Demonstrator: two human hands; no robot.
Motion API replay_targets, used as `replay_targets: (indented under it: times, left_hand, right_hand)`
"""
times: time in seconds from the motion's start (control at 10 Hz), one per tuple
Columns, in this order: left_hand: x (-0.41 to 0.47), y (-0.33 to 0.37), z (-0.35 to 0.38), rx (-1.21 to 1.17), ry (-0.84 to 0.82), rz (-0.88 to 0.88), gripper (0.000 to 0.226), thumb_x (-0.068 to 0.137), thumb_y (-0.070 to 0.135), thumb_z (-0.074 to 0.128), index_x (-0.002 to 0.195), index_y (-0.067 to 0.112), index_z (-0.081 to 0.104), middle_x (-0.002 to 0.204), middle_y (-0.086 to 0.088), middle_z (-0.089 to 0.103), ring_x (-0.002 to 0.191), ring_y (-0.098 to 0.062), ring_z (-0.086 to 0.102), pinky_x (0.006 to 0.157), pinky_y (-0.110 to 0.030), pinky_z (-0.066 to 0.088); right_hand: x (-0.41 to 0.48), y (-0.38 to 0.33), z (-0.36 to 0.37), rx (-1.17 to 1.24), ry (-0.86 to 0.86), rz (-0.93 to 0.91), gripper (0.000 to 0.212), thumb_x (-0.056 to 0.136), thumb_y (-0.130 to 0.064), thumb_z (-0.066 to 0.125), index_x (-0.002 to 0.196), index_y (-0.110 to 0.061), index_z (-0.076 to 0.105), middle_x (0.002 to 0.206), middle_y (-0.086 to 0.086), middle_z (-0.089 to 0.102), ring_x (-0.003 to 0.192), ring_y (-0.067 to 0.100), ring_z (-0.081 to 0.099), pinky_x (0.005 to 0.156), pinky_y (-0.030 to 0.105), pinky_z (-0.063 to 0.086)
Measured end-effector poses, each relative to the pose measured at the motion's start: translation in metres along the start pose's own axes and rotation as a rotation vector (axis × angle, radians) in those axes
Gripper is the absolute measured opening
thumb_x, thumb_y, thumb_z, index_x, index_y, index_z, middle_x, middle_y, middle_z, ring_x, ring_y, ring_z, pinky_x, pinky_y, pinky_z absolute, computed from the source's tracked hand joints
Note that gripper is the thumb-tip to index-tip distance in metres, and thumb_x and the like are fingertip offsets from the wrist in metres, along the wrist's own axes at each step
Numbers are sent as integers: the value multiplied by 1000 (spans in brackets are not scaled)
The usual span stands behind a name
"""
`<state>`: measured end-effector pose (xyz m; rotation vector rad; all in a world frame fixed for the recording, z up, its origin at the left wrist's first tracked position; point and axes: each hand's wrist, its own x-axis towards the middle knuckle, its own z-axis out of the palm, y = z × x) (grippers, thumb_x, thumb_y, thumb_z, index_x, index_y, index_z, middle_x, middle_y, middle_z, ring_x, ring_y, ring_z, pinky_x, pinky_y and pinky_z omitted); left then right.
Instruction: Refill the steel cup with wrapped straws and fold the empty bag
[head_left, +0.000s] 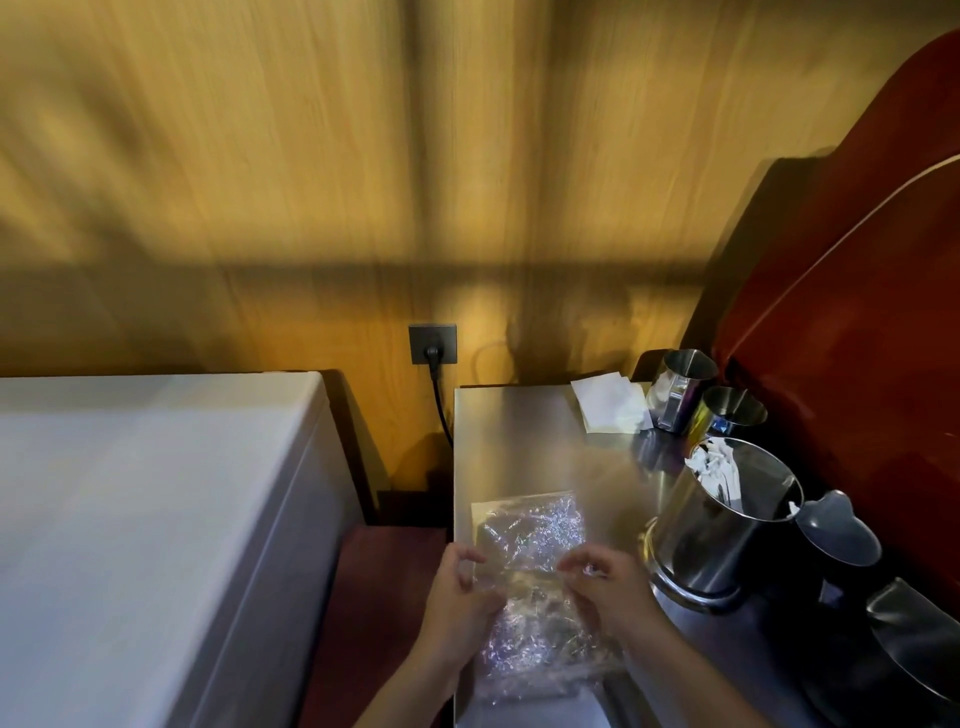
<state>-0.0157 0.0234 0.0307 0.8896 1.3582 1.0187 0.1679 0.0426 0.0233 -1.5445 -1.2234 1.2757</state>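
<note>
A crinkled clear plastic bag (530, 540) lies flat on the steel counter (514, 441), reaching to its near edge. My left hand (457, 597) pinches the bag's left side and my right hand (608, 587) pinches its right side, fingers curled on the plastic. To the right stands a large steel cup (717, 535) with white wrapped straws (711, 467) inside it. The picture is motion-blurred.
Behind the large cup stand two smaller steel cups (680, 384) (732, 413) and a stack of white napkins (608, 405). Dark jugs (836, 535) sit at the right. A white chest appliance (156, 519) is at the left, with a wall socket and cable (432, 348) between.
</note>
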Motion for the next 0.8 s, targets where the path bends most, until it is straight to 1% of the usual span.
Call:
replay_targets:
  times: [0.1,0.2,0.3,0.4,0.5,0.6,0.7,0.8]
  left_hand:
    - [5,-3,1,53,-16,1,22,75,-9,64,85,9,58,72,-9,58,54,-17,52,49,-28,42]
    - [12,-6,5,154,-43,39,29,72,-5,66,91,15,58,97,-13,61,74,-21,63,62,-32,55]
    - [22,-10,9,440,-69,167,45,76,10,70,117,15,52,117,1,42,102,-10,48,85,-7,38]
    - [30,-10,15,607,-94,263,56,82,23,66,132,16,42,130,6,32,119,-7,38,96,-3,23]
    - [37,-16,17,927,-77,360,52,84,36,57,130,18,42,140,0,39,131,-18,37,104,-24,29]
    - [42,-23,14,1165,-57,377,55,85,44,49,134,22,37,148,0,34,134,-19,33,109,-32,27]
    - [42,-23,12,1206,-39,415,53,84,46,47,130,23,38,142,1,40,131,-19,36,106,-32,29]
    - [50,-10,9,1205,41,502,55,84,45,46,133,22,37,140,1,41,130,-16,37,106,-29,25]
  right_hand:
    - [3,-3,-1,18,4,49,27,75,5,67,79,-22,69,74,2,70,55,16,62,54,27,52]
    - [9,-7,-3,-97,-17,18,38,75,-3,71,103,-25,59,107,2,58,87,19,62,67,24,53]
    - [18,-13,-5,-244,-74,-24,54,75,-10,72,122,-21,48,124,4,47,111,22,51,86,29,47]
    - [32,-10,-6,-396,-100,-35,61,80,-15,67,133,-16,38,138,10,34,126,23,37,104,31,33]
    - [40,-5,-4,-690,-109,-26,38,78,-35,65,110,-28,46,135,6,35,126,26,34,107,40,28]
    - [43,2,-1,-894,-119,-11,42,78,-47,55,115,-30,45,139,2,34,130,25,29,107,43,20]
    - [45,5,-3,-919,-82,-55,50,77,-52,54,121,-31,43,145,0,28,135,24,22,107,43,16]
    - [55,-4,-6,-906,-57,-135,53,78,-53,57,125,-32,43,146,1,28,138,22,20,108,43,16]
